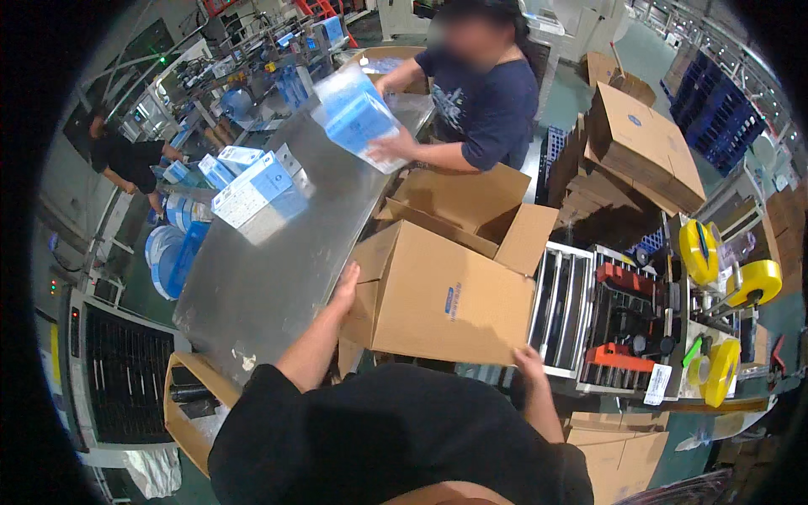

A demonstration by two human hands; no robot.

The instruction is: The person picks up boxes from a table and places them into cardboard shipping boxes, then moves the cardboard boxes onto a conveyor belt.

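Two-handed hold on the brown carton (454, 290)

Head view: The brown carton is before the person, between the metal table (252, 290) and the roller conveyor (558, 307). Left hand (343, 290) fingers grasp its left end; right hand (530, 366) fingers grasp its near right corner. This spread likely steadies it. An open carton (454, 198) just beyond limits forward room; rightward room appears greater.

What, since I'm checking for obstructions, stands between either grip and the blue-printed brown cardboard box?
Nothing visible: the left grip is on the left side of the blue-printed brown cardboard box, and the right grip is at its near right corner.
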